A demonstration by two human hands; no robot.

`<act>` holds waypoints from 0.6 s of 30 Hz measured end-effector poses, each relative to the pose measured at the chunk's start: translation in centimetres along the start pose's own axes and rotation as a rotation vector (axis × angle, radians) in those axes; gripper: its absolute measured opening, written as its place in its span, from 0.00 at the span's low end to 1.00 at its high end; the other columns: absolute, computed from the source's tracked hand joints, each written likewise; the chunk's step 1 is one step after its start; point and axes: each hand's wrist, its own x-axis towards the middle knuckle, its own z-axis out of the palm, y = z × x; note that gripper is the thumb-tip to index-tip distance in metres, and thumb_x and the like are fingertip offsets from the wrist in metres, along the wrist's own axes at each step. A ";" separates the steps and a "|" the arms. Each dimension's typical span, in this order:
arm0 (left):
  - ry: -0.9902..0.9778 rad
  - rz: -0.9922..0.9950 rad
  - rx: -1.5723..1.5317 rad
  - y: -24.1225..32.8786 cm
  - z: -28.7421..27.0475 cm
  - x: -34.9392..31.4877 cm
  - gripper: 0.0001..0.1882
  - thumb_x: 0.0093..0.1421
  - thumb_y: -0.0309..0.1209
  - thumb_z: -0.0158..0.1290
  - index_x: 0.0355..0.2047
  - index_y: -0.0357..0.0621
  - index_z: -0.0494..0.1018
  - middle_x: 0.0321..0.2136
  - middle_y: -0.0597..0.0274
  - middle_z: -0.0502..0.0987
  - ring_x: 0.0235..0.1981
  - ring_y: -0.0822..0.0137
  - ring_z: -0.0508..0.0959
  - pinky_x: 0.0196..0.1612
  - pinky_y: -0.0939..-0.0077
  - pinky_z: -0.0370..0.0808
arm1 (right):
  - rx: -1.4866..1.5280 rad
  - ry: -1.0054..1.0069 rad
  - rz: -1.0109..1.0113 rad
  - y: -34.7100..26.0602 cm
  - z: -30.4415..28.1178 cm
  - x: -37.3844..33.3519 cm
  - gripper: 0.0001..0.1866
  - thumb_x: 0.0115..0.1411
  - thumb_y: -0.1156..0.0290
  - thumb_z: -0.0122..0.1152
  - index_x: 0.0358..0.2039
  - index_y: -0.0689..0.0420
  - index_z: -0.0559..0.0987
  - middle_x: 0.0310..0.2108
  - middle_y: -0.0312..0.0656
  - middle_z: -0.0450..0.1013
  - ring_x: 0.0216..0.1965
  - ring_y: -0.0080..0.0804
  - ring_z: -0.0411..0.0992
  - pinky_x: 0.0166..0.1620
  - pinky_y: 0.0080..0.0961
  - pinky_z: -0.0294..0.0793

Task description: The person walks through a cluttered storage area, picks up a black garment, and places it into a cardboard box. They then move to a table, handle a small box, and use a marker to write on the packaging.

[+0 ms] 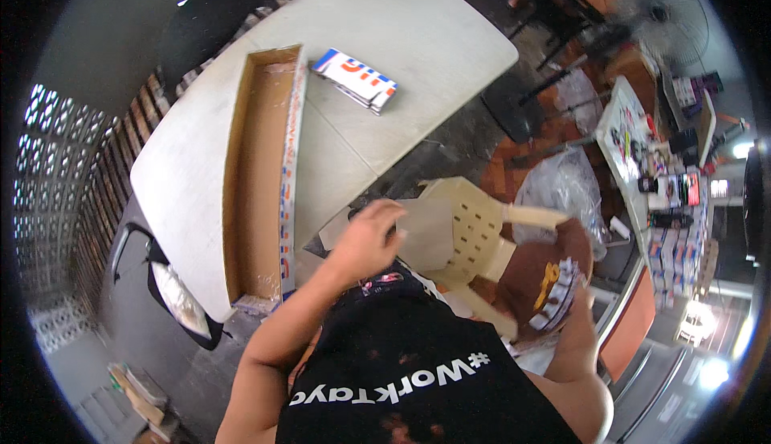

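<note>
My left hand is raised in front of my black shirt, fingers loosely bent with a gap at the thumb and nothing visible in them. It is slightly blurred. Just beyond it is a pale flat panel beside a beige plastic chair with slotted holes. To the right, my right hand grips the edge of a brown cloth item with yellow and white print. The cloth lies by the chair's arm; its exact kind is unclear. My right fingers are partly hidden by it.
A long, shallow open cardboard box lies on the white table. Near it is a small stack of white, blue and orange flat packages. Clear plastic bags, a cluttered side table and a fan stand to the right.
</note>
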 end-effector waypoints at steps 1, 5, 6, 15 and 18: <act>0.096 -0.066 0.000 0.1 -2.4 -0.7 0.16 0.57 0.30 0.54 0.44 0.36 0.74 0.46 0.45 0.74 0.49 0.47 0.74 0.54 0.60 0.71 | -0.040 0.035 0.034 2.1 1.0 -1.5 0.50 0.46 0.28 0.60 0.46 0.71 0.77 0.41 0.57 0.77 0.45 0.49 0.76 0.48 0.44 0.74; 0.407 -0.231 0.284 -4.6 -7.6 -4.6 0.18 0.52 0.22 0.56 0.45 0.36 0.72 0.46 0.46 0.73 0.50 0.45 0.73 0.54 0.60 0.70 | 0.003 0.000 0.076 4.3 1.3 -4.9 0.49 0.49 0.29 0.58 0.46 0.71 0.77 0.42 0.56 0.77 0.45 0.48 0.76 0.46 0.44 0.75; 0.449 -0.275 0.338 -5.6 -8.5 -4.9 0.18 0.52 0.22 0.56 0.45 0.36 0.72 0.46 0.46 0.73 0.50 0.45 0.72 0.54 0.59 0.70 | 0.054 -0.063 0.086 3.2 0.2 -6.8 0.48 0.50 0.30 0.58 0.47 0.70 0.77 0.43 0.56 0.77 0.46 0.48 0.76 0.47 0.45 0.74; 0.602 -0.410 0.243 -10.0 -8.1 1.8 0.22 0.51 0.22 0.56 0.48 0.37 0.69 0.51 0.43 0.69 0.52 0.43 0.70 0.55 0.56 0.67 | -0.351 -0.177 0.037 -0.9 3.9 -4.6 0.40 0.55 0.40 0.56 0.55 0.65 0.72 0.52 0.56 0.72 0.53 0.52 0.70 0.53 0.44 0.69; 0.589 -0.353 0.356 -11.1 -7.6 5.6 0.21 0.50 0.21 0.57 0.46 0.40 0.71 0.51 0.45 0.68 0.57 0.44 0.66 0.61 0.47 0.59 | -0.490 -0.254 -0.153 -10.0 5.9 -3.9 0.38 0.56 0.44 0.55 0.56 0.63 0.71 0.53 0.56 0.71 0.54 0.53 0.69 0.55 0.43 0.68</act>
